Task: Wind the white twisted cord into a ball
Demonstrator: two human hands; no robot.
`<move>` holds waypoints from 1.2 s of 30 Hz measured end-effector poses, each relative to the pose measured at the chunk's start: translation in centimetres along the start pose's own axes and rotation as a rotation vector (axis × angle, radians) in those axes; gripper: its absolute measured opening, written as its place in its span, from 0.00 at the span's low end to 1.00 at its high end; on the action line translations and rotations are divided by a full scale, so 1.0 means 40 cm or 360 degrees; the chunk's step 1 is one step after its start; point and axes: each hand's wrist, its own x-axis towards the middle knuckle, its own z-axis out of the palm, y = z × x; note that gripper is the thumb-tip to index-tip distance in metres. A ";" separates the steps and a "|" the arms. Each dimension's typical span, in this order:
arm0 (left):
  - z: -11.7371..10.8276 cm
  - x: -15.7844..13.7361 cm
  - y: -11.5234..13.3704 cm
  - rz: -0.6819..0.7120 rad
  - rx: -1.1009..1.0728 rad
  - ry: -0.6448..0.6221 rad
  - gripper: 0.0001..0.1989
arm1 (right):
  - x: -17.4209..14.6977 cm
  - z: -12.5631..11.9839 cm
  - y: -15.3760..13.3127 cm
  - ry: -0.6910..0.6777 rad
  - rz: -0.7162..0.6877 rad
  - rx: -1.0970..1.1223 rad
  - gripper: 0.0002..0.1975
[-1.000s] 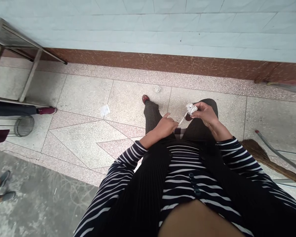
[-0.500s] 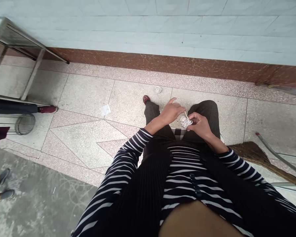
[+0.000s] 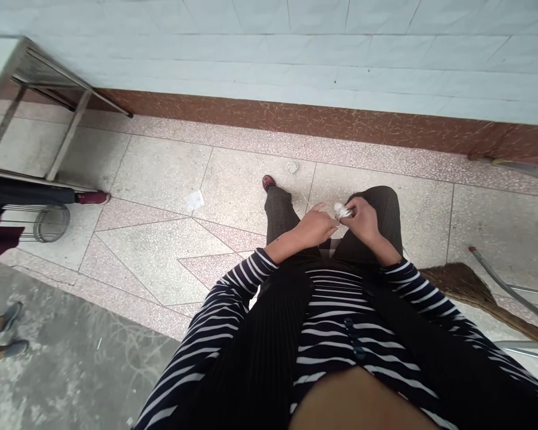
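My right hand (image 3: 363,221) grips a small bundle of white cord (image 3: 341,210) above my lap, its fingers wrapped around one side. Just left of the bundle is my left hand (image 3: 317,227), its fingertips pinched close beneath it where the cord's strand runs; the strand itself is hard to make out there. On the floor beyond my knees rests a second coil of white cord (image 3: 291,167), near my red shoe (image 3: 268,181).
A metal-framed table (image 3: 67,140) stands at the left, beside another person's red shoe (image 3: 93,197) and a wire rack (image 3: 51,223). White paper (image 3: 195,200) lies on the tiles. At the right are a broom (image 3: 464,279) and a metal tube frame (image 3: 493,272). A tiled wall (image 3: 296,65) runs ahead.
My left hand has swung down and toward me, from above the cord bundle to below it. My right hand has raised and turned the bundle slightly.
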 end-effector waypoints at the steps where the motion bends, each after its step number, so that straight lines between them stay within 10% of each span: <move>1: -0.013 -0.001 0.002 0.0054 0.0072 -0.0006 0.13 | -0.014 0.007 0.003 -0.0103 0.0022 0.0006 0.14; 10: -0.038 0.058 -0.071 -0.0106 -0.0335 0.0277 0.14 | -0.140 -0.090 -0.104 -0.0827 0.0191 0.0438 0.23; 17: 0.026 0.049 0.011 -0.0133 -0.0502 -0.0001 0.16 | -0.065 -0.144 -0.135 -0.0022 -0.0017 0.0442 0.26; 22: -0.007 0.009 0.066 0.0074 -0.0155 0.0075 0.18 | -0.021 -0.095 -0.051 0.0107 0.0079 -0.0016 0.18; 28: -0.014 0.007 0.005 0.0084 0.0227 0.0149 0.16 | -0.081 -0.015 0.009 -0.0374 0.0210 -0.0009 0.13; 36: 0.044 -0.007 -0.018 -0.0170 -0.0244 0.0181 0.14 | -0.125 -0.034 -0.003 -0.0785 0.0339 0.0230 0.17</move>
